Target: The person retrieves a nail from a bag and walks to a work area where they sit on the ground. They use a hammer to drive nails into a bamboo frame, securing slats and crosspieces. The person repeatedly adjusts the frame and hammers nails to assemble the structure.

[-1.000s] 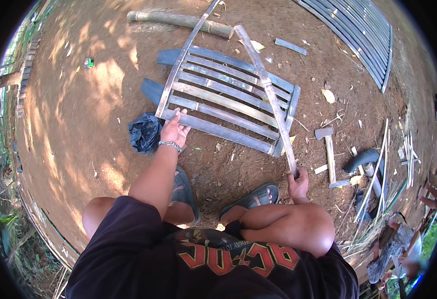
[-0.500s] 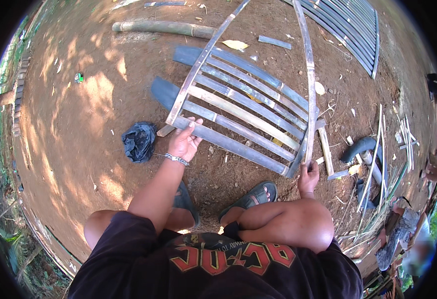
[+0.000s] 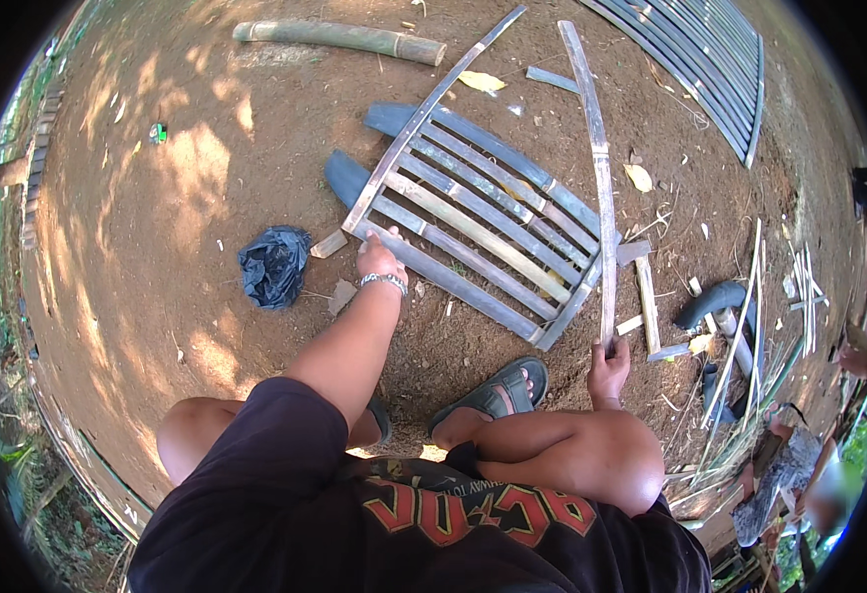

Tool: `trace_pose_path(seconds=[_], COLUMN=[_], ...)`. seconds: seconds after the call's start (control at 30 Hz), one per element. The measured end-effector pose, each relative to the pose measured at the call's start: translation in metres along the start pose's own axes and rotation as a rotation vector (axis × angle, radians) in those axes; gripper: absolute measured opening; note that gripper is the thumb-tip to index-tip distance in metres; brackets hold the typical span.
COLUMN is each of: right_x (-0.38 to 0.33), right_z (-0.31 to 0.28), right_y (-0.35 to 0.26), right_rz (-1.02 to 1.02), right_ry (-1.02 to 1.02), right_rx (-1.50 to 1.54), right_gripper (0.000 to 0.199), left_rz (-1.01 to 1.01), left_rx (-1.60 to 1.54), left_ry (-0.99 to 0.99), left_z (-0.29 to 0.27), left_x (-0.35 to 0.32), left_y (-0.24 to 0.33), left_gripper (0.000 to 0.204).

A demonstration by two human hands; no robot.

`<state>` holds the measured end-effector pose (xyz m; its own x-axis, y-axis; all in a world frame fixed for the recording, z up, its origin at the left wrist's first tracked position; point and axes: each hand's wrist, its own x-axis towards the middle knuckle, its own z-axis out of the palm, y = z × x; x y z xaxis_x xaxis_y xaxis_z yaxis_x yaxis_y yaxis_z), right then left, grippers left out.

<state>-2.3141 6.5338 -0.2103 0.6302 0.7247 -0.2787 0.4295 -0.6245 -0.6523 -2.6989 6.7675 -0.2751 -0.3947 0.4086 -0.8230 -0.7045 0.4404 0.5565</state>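
Note:
A panel of grey bamboo slats (image 3: pixel 483 222) lies flat on the bare earth in front of me. My left hand (image 3: pixel 379 259), with a metal bracelet on its wrist, presses on the panel's near left corner. My right hand (image 3: pixel 608 364) grips the near end of a long bamboo strip (image 3: pixel 596 163) that runs away from me along the panel's right side. My sandalled right foot (image 3: pixel 493 393) rests just before the panel.
A crumpled black plastic bag (image 3: pixel 273 265) lies left of the panel. A thick bamboo pole (image 3: pixel 339 38) lies at the back. Another slat panel (image 3: pixel 715 59) sits at the upper right. Bamboo offcuts and strips (image 3: pixel 740 326) litter the right.
The long strip in my right hand has swung from lying slanted across the panel to standing along its right edge. My left hand has stayed at the panel's near left corner.

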Motion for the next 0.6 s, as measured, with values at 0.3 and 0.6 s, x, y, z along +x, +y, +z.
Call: trace_pose_path(seconds=[0.3,0.6], right_x=[0.012,0.016], right_z=[-0.005,-0.037], right_y=[-0.034,-0.027], right_rz=[-0.032,-0.060], right_ry=[-0.123,-0.115], right_rx=[0.107,0.011], right_gripper=[0.026,0.023], left_rz=[0.246,0.260], left_rx=[-0.023,-0.140], left_ry=[0.161,0.285], left_z=[0.010,0.020], left_x=[0.086,0.139], left_y=[0.072,0.143], left_gripper=[0.038,0.036])
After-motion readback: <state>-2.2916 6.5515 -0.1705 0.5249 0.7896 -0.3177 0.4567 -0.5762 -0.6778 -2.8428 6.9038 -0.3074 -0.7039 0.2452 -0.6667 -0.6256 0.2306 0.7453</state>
